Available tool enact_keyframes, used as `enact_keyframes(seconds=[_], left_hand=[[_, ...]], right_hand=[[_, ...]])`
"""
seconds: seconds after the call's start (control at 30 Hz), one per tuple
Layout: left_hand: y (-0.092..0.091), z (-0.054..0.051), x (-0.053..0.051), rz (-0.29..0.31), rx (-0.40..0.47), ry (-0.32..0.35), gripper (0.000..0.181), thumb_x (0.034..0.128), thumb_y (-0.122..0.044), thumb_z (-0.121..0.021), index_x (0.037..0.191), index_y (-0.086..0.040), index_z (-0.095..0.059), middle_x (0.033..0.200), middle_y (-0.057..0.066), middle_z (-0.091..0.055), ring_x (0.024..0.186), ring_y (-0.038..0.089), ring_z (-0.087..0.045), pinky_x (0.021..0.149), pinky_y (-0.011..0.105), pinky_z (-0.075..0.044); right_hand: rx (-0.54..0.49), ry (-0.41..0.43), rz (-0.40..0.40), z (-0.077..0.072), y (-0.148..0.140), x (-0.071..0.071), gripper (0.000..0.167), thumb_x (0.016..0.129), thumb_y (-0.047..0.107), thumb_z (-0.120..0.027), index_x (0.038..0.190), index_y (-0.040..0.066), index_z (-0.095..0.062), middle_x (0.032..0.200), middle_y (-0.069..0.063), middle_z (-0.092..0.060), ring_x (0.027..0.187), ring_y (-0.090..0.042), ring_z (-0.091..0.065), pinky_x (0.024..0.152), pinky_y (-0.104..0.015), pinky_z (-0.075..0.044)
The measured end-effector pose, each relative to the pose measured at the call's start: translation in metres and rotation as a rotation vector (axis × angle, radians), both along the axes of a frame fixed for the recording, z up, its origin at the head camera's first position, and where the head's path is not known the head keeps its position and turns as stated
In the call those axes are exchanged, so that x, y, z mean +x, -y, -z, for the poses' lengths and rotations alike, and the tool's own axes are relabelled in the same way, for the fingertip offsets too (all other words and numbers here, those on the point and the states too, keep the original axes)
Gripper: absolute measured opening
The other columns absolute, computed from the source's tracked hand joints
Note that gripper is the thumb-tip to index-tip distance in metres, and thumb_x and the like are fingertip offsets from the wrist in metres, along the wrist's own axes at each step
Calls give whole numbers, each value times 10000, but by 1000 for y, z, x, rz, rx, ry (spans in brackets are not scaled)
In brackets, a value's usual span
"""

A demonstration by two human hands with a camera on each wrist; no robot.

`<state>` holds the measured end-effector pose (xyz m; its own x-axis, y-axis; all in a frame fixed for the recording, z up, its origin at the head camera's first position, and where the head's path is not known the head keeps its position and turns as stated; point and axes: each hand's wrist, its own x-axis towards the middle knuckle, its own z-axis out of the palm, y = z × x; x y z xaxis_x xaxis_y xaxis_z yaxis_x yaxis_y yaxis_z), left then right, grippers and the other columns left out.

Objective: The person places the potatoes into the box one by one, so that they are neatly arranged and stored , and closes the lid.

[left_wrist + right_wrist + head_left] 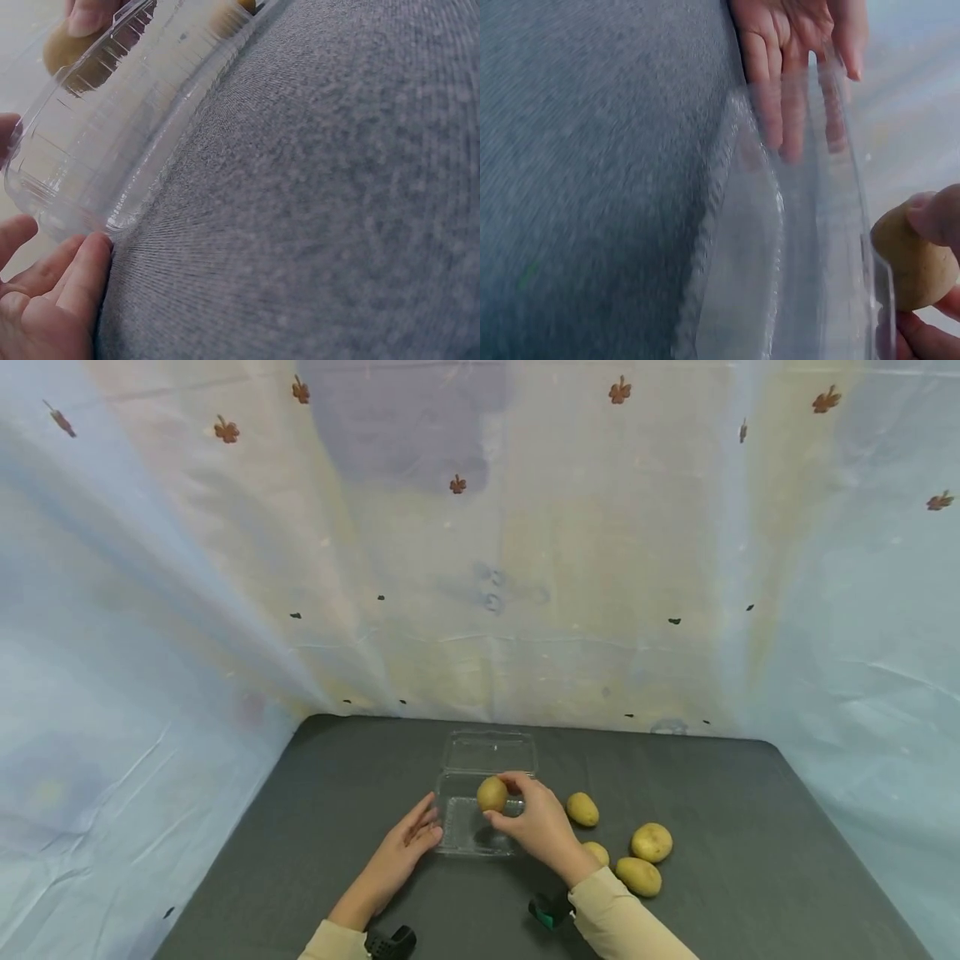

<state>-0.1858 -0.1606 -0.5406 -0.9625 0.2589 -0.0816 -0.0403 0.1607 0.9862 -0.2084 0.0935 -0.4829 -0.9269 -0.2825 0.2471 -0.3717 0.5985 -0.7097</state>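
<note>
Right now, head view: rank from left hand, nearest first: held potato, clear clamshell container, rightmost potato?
1. Clear clamshell container: right beside left hand.
2. Held potato: rightward, in right hand.
3. Rightmost potato: far right, on table.

Light soft and diffuse, fairly even across the surface (735, 802) to its far corners. Glints noted along the clear container (810, 225). Both wrist views blurred.

The right wrist (576, 862) partly hides one potato (598, 852).
</note>
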Motion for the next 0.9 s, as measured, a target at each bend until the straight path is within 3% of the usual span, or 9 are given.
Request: enact_keyframes(seconds=[0.27, 0.57, 0.9], left_hand=[[3, -2, -1, -1, 5, -1, 664, 993, -389, -546, 1552, -289, -201, 1535, 138, -310, 1381, 301, -341, 1094, 508, -309], [2, 1, 0, 5, 6, 12, 649, 995, -400, -536, 1549, -308, -209, 1532, 125, -321, 1390, 292, -326, 1103, 519, -287], [1, -1, 2, 17, 9, -6, 660, 992, -399, -542, 1548, -326, -195, 1520, 138, -337, 1396, 303, -311, 1094, 531, -297]], right_hand=[[14, 119, -61, 0, 21, -12, 589, 850, 466, -725, 1327, 175, -538, 1214, -29, -611, 1095, -220, -588, 855, -415, -514], [104, 174, -55, 9, 41, -26, 550, 842, 404, -756, 1286, 144, -562, 1149, -49, -644, 1028, -203, -614, 822, -396, -524], [156, 196, -35, 18, 49, -27, 551, 815, 401, -783, 1243, 136, -558, 1075, -16, -651, 908, -154, -630, 734, -345, -529]])
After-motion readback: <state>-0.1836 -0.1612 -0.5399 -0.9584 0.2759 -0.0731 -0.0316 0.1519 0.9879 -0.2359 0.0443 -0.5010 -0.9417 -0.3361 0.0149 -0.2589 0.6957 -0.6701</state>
